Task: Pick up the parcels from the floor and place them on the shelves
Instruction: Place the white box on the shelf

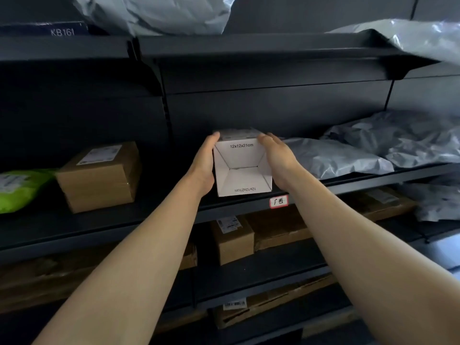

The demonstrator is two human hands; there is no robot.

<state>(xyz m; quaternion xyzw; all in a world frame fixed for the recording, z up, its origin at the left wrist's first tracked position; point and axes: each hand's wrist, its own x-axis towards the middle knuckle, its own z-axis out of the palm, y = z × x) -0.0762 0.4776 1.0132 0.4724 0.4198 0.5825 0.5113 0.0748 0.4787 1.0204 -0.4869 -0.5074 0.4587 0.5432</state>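
Hands hold a white box [242, 168] from both sides at the front edge of a dark shelf [159, 215]. Left hand [205, 165] lies flat against its left face, fingers pressed together, tips curling over the top corner. Right hand [277, 156] lies against its right face, fingers together and straight. The box's underside rests on the shelf or just over it; I cannot tell which. A brown box [99, 175] sits to the left, grey bags [333, 158] to the right.
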